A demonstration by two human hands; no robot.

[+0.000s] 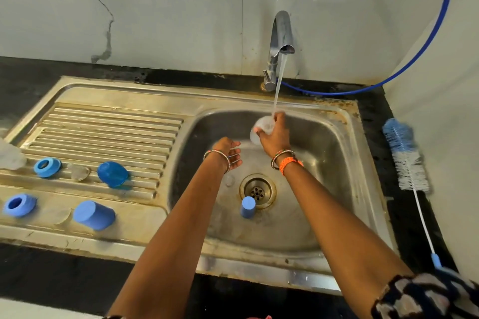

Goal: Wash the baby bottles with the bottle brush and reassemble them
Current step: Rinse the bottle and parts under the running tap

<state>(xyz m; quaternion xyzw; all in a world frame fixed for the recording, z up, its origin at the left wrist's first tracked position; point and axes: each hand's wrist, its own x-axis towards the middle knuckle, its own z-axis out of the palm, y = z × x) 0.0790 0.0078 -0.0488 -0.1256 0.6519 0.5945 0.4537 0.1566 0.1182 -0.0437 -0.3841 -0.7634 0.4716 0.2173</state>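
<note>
- centrally, right hand (274, 134): fingers curled round a clear bottle (263, 128), held under the running tap (281, 41) over the sink (324, 142).
- left hand (229, 154): fingers relaxed, holding nothing, beside the bottle.
- sink floor: blue cap (248, 206) touching the drain (258, 191).
- draining board (103, 122): blue rings (48, 167) and caps (94, 215).
- counter, right of sink: bottle brush (407, 160).

there were two blue screw rings (47, 167) (19, 205), three blue caps (113, 174) (94, 215) (247, 206), one clear bottle (262, 127) under one running tap (278, 44), one bottle brush (407, 160), one blue hose (414, 59) and two hands (229, 154) (275, 133).
</note>
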